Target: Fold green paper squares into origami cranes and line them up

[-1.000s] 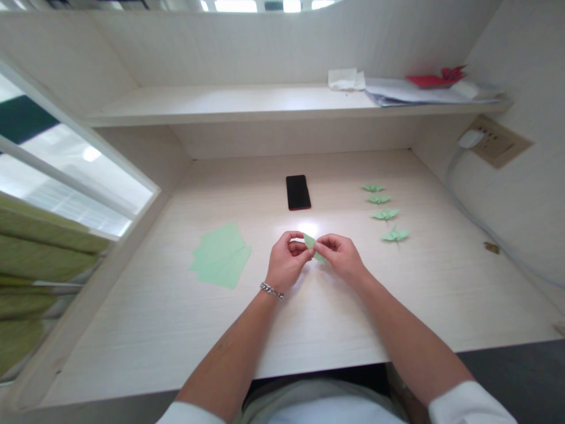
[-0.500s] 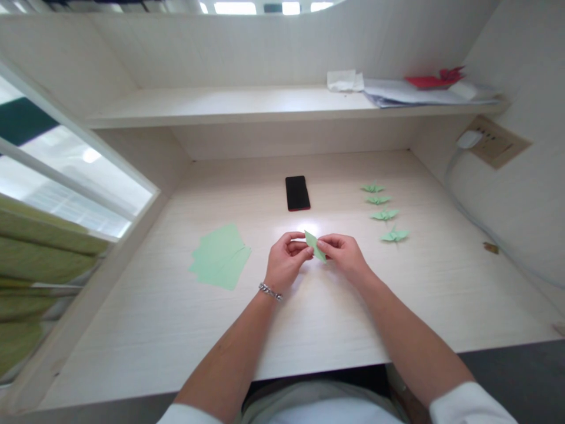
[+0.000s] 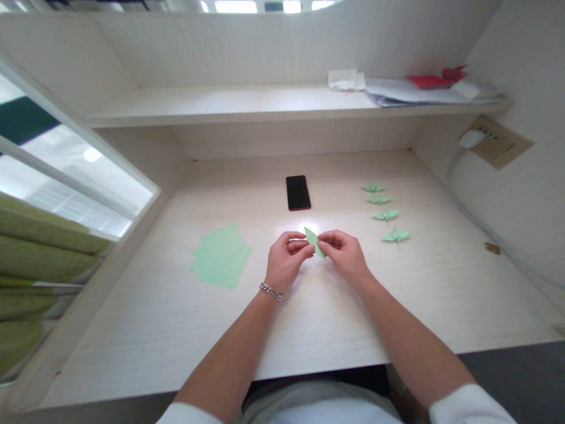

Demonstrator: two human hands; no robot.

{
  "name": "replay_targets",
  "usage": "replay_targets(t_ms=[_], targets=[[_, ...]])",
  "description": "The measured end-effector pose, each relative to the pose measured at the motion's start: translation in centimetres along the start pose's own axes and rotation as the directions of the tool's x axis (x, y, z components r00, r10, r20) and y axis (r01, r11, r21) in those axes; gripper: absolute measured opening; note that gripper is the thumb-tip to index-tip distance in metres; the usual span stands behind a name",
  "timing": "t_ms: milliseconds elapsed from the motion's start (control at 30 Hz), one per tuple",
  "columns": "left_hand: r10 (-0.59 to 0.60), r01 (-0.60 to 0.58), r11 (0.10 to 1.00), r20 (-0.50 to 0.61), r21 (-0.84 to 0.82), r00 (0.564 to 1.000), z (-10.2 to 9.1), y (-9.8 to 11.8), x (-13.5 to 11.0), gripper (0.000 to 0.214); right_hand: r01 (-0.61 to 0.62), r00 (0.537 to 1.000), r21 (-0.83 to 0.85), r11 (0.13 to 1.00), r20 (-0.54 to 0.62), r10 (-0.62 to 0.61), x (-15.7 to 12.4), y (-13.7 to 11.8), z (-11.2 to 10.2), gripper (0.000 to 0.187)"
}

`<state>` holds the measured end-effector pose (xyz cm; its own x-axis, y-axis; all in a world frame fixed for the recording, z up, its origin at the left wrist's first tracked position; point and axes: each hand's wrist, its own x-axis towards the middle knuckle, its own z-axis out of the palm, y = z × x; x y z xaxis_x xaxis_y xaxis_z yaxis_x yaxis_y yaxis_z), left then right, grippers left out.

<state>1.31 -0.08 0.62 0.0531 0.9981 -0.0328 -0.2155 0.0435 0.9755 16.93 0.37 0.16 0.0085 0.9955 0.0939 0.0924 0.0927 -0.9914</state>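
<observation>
Between my two hands, just above the desk, is a small piece of folded green paper (image 3: pixel 312 238), pointed at its top and bottom ends. My left hand (image 3: pixel 288 256) pinches its left side with thumb and fingers; a chain bracelet circles that wrist. On the other side, my right hand (image 3: pixel 345 252) grips the right edge between thumb and curled fingers. Part of the paper is hidden behind the fingertips. Several folded green paper cranes (image 3: pixel 396 235) stand in a column to the right of my hands. Fanned sheets of green paper (image 3: pixel 220 259) lie to the left.
A black phone (image 3: pixel 298 192) lies on the desk (image 3: pixel 185 335) beyond my hands. Above it runs a shelf (image 3: pixel 212 106) with papers (image 3: pixel 397 91) and a red paper piece (image 3: pixel 428 81). A white plug (image 3: pixel 471 139) sits in the wall socket, its cable (image 3: pixel 477 222) trailing along the right.
The folded green paper has turned slightly and looks narrower between my fingers. Both hands stay in nearly the same place, keeping their pinch.
</observation>
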Motion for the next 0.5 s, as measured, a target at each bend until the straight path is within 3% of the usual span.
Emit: replay_targets(t_ms=[267,500], targets=[[0.015,-0.016,0.999,0.014,0.035,1.0,-0.27,-0.23,0.23,0.027,0.038,0.999,-0.001,0.999,0.023,-0.038,-0.68,-0.85,0.19,0.016],[0.123,-0.123,0.967,0.014,0.225,0.992,-0.21,0.07,-0.05,0.022,-0.006,0.997,0.082,0.997,0.073,0.0,-0.61,-0.78,0.27,0.026]])
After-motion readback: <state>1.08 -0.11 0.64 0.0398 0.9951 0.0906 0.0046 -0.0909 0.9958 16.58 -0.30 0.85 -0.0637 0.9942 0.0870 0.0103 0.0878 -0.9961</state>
